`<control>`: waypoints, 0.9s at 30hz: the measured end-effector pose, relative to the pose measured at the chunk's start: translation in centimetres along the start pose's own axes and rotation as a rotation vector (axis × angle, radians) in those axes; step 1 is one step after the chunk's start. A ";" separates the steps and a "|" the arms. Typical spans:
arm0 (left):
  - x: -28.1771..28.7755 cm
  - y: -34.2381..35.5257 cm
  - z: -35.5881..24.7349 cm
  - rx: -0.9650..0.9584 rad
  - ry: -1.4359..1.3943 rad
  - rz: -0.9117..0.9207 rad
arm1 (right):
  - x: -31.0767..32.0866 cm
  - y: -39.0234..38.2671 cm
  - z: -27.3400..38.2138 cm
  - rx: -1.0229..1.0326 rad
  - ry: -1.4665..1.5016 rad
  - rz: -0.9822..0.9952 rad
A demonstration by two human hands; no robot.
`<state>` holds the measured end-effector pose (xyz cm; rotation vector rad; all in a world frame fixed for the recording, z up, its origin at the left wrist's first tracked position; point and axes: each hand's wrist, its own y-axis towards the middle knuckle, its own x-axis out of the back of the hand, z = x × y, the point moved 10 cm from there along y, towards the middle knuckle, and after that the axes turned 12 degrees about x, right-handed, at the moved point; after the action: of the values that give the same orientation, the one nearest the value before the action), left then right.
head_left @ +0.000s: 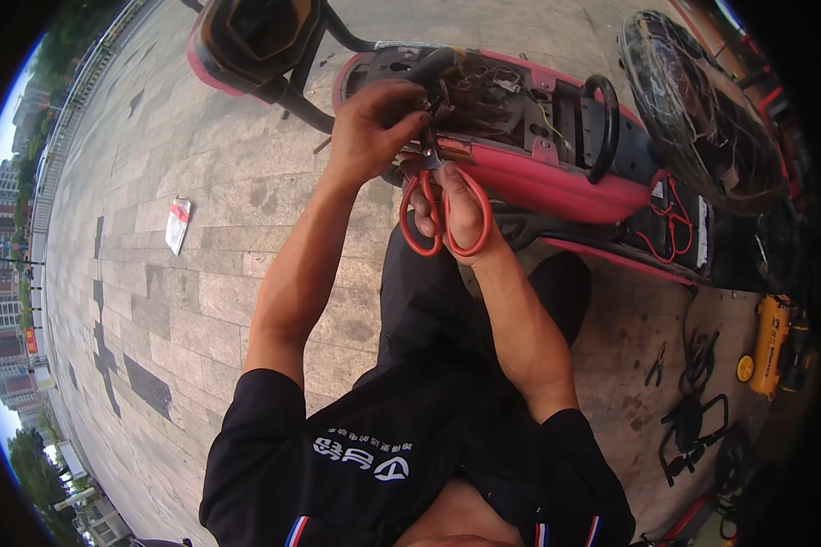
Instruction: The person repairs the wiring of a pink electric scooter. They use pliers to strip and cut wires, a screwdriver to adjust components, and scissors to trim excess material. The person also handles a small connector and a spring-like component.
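Note:
A pair of scissors with red loop handles [486, 217] is in my right hand [463, 205], whose fingers and thumb go through the loops. The blades point away from me. Close to the blade tips, my left hand [374, 132] is closed in a pinch; what it pinches is too small to make out, perhaps a wire end. Both hands are at the near side of a pink-red electric scooter [556, 182]. Its body stands uncovered at the top, with loose wires [497, 77] and a dark cavity beside my left hand.
A dark oval seat-like part [693, 114] tilts up at the right; a padded backrest [255, 36] is at upper left. Red wires [675, 223] lie on the footboard. Pliers [655, 365], a black metal frame [693, 436], a yellow cylinder [770, 345] and a white packet [178, 228] rest on the paving.

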<state>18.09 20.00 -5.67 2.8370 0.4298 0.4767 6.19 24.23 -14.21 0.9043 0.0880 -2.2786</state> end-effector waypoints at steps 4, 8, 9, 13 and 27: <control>-0.1 0.0 0.2 0.041 -0.012 0.017 | -0.1 -0.3 0.2 0.006 -0.012 0.025; -0.1 -0.1 -1.1 -0.087 0.092 -0.012 | 0.4 -1.3 0.7 0.038 -0.080 0.025; -0.2 -0.1 -1.2 -0.094 0.084 -0.012 | 0.5 -1.8 0.7 0.025 -0.094 0.029; -0.6 -0.1 -1.3 -0.102 0.043 0.001 | 1.6 -3.8 0.9 -0.004 -0.141 0.023; -0.6 -0.2 -1.6 -0.155 0.071 0.004 | 2.6 -6.9 3.4 0.071 -0.236 0.040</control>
<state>16.99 20.27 -4.40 2.6785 0.3831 0.5858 -1.40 27.10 -14.47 0.6599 -0.1143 -2.3459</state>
